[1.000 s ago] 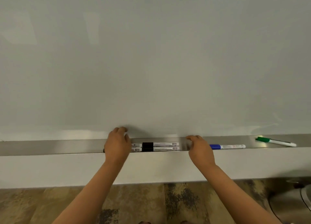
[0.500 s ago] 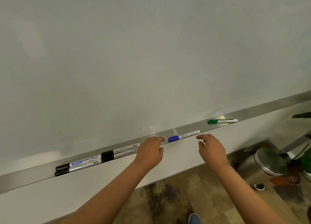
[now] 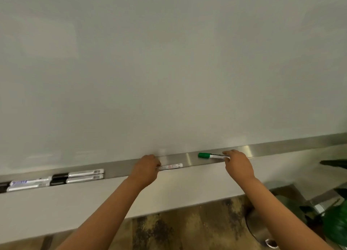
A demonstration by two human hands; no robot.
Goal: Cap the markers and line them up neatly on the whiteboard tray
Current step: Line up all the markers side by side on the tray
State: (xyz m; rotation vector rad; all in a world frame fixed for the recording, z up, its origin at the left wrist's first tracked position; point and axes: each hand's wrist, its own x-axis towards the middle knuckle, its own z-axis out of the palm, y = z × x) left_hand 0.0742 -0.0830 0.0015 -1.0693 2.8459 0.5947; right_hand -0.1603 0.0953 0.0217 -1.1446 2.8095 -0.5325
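The green marker (image 3: 213, 155) is lying along the tray (image 3: 281, 146), cap pointing left; the right hand (image 3: 238, 164) is pinching its right end. The left hand (image 3: 147, 170) is closing over another marker (image 3: 170, 166), well right of the black markers (image 3: 56, 179).

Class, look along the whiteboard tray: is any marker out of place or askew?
Yes. The green marker, under the right hand, and the marker at the left hand lie apart from the four black markers paired neatly at the tray's left end.

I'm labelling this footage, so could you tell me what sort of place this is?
Probably an office or meeting room: a large wall whiteboard with a metal marker tray and a patterned carpet.
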